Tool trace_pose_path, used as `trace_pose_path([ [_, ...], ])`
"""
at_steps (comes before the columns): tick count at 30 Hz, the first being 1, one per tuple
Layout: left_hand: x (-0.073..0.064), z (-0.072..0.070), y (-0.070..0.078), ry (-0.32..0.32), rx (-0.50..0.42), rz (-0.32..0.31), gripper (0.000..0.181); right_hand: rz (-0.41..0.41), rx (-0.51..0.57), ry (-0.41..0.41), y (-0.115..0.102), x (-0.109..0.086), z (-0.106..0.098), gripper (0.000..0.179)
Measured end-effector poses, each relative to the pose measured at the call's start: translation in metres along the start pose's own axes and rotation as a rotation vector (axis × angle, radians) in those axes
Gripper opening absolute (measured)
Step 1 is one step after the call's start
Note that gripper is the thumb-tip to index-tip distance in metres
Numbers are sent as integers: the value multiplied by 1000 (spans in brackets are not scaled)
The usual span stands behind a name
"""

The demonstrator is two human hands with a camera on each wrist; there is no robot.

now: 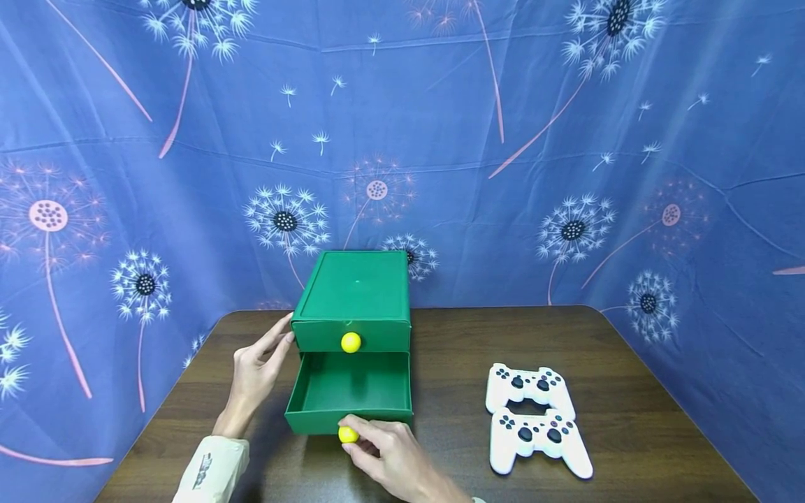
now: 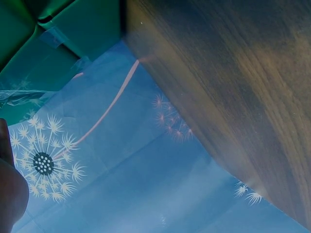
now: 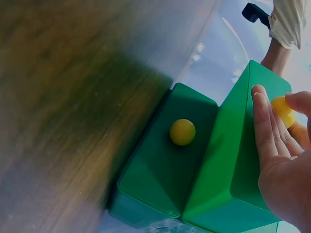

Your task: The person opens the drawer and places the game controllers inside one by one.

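Observation:
A green two-drawer box (image 1: pixel 358 285) stands on the table, its lower drawer (image 1: pixel 355 381) pulled out and its upper drawer (image 1: pixel 385 337) pushed in. Each drawer front bears a round yellow knob. My right hand (image 1: pixel 396 457) pinches the lower drawer knob (image 1: pixel 348 434) between thumb and fingers; the right wrist view shows the same pinched knob (image 3: pixel 283 111) and the upper drawer knob (image 3: pixel 182 132). With fingers extended, my left hand (image 1: pixel 254 374) touches the box's left side near the upper drawer. Only a dark edge of the left hand (image 2: pixel 12 189) shows in the left wrist view.
Two white game controllers (image 1: pixel 539 441) lie one in front of the other on the right of the brown wooden table (image 1: pixel 453 391). Behind the table hangs a blue cloth (image 1: pixel 465 209) with a dandelion print. Clear tape (image 2: pixel 52 37) sticks to the green box.

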State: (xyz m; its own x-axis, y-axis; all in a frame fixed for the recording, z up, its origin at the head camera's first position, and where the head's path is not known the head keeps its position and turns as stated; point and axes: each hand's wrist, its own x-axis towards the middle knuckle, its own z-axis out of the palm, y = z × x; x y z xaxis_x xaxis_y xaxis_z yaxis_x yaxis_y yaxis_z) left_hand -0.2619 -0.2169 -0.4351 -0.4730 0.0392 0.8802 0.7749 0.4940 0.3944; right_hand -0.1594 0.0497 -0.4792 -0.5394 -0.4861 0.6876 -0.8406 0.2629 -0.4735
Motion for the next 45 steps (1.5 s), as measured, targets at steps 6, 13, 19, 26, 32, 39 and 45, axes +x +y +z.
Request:
trace_pose_path([
  [6,1,-1,0,-3,8,3,49,-79,-51,21,-3,-3,0,27],
  [13,2,0,-1,4,1,25,50,-82,-64,8,-5,-5,0,27],
  [19,2,0,-1,10,7,35,50,-134,-100,21,-7,-6,1,29],
  [26,1,-2,0,-7,9,5,50,-114,-67,6,-11,-9,1,29],
  [32,0,-2,1,-14,5,-6,49,-65,-55,-18,-16,-10,0,27],
  [39,-1,-2,2,-24,5,-14,49,-47,-33,-23,-17,-11,2,27],
  [45,0,-2,2,-27,6,-19,49,-39,8,-19,-17,-13,1,32],
])
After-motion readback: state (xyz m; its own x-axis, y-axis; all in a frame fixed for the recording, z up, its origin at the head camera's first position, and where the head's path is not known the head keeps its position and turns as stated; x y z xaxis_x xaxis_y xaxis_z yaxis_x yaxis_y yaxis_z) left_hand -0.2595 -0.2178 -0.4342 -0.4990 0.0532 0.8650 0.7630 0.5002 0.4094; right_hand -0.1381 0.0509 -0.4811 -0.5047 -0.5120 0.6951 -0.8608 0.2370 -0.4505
